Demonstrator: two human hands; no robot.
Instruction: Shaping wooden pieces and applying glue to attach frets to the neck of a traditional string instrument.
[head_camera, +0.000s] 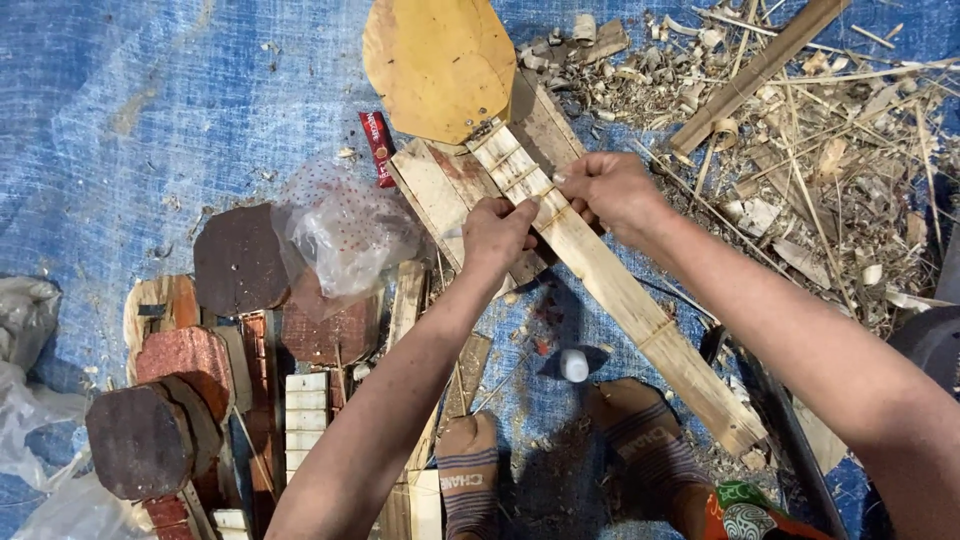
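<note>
Both forearms are extended to the wooden instrument neck (600, 270), running diagonally; left hand (497, 235) and right hand (612, 190) fingers are pinched, seemingly on a thin fret strip (545, 190).

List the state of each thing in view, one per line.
Wooden neck: lying flat on tarp, joined to yellow body.
Left hand: fingers pinching at the neck.
Right hand: fingers pinching at the neck.
Plastic bag: crumpled, open.
White bottle: upright, capped.
Shavings: scattered in a heap.

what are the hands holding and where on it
Both the left hand and right hand pinch a thin strip lying across the long wooden neck, near its upper end by the yellow body.
</note>
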